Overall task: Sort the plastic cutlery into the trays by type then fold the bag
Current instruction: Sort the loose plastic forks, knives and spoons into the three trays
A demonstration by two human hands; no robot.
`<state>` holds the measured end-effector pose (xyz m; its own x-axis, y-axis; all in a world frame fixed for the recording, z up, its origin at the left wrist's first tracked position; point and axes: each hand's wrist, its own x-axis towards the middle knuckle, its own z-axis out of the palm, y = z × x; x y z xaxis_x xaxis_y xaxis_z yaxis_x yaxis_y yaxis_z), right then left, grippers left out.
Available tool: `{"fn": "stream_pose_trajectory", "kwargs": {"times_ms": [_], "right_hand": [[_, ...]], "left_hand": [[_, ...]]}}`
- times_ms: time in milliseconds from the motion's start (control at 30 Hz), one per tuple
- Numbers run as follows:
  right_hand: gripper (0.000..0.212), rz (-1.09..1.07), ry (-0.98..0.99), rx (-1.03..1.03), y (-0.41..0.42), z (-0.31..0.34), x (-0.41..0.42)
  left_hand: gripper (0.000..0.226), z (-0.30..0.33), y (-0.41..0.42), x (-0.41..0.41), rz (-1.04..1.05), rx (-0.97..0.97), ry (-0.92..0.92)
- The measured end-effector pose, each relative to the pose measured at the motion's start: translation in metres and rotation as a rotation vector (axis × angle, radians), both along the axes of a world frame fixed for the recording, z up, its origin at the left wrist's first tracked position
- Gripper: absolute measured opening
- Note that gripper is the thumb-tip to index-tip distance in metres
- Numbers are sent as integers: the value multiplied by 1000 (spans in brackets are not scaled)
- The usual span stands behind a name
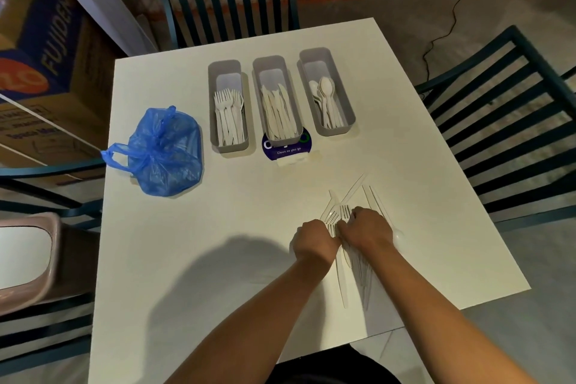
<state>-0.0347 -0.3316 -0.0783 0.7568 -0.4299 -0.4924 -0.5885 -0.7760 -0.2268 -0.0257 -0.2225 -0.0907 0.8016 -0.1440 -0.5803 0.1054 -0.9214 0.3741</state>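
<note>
Step in hand: sorting, partly done. My left hand [314, 240] and my right hand [367, 227] both curl round forks in loose cutlery pile [352, 259] on near table [218, 227]. Next: carry forks to left tray [229, 146] (knives middle, spoons right). Bag [165, 153] lies crumpled, unfolded, left of trays.

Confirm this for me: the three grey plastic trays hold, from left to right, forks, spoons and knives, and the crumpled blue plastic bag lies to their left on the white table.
Not quite: the head view shows the order as forks, knives, spoons. The middle grey plastic tray holds white plastic knives, and the right grey plastic tray holds spoons. The left grey plastic tray does hold forks, and the crumpled blue plastic bag lies to their left on the white table.
</note>
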Motion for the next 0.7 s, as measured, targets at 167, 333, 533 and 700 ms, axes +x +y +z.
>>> {"fn": "stream_pose_trajectory", "kwargs": {"times_ms": [167, 333, 533, 700], "right_hand": [[26, -15, -33, 79, -6, 1, -2], [26, -46, -60, 140, -10, 3, -4], [29, -50, -130, 131, -13, 3, -6], [35, -81, -134, 121, -13, 3, -5]], "left_hand": [[31, -3, 4, 3, -24, -3, -41], [40, 0, 4, 0, 5, -131, -58], [63, -1, -2, -8, -99, -160, -83], [47, 3, -3, -1, -72, -191, -27]]}}
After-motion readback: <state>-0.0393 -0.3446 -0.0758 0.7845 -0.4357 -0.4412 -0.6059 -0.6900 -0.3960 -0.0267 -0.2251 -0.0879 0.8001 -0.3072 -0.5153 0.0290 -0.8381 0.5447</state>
